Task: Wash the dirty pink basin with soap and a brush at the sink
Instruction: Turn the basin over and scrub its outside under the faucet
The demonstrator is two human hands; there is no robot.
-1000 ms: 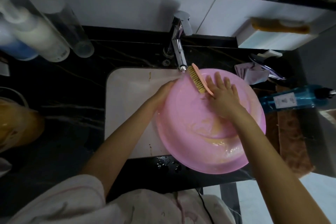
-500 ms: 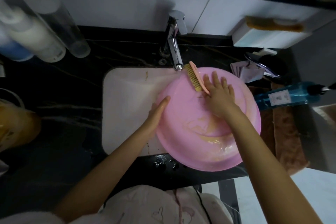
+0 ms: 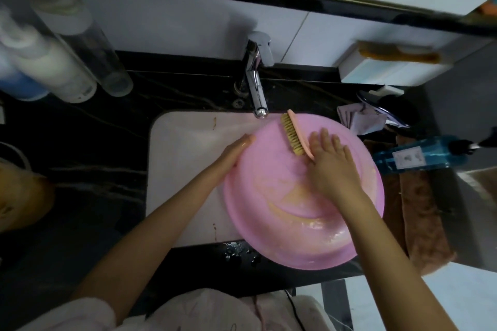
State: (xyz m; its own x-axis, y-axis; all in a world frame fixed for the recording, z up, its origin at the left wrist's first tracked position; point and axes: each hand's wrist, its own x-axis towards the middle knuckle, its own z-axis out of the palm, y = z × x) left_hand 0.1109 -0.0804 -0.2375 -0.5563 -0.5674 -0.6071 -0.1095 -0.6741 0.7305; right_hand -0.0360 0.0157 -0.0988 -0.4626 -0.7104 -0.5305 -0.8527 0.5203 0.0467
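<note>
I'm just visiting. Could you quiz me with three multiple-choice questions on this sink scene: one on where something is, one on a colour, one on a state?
1. Where does the left hand rest?
A) on the pink basin, at its left rim
B) flat on the floor
C) in a pocket

2. What colour are the bristles of the brush?
A) black
B) tan
C) green

3. How is the basin's inside?
A) spotless
B) brim-full of water
C) smeared with yellowish residue

Answers:
1 A, its fingers lie against the rim.
2 B, tan bristles sit under a pink back.
3 C, yellowish streaks cover the bottom.
</note>
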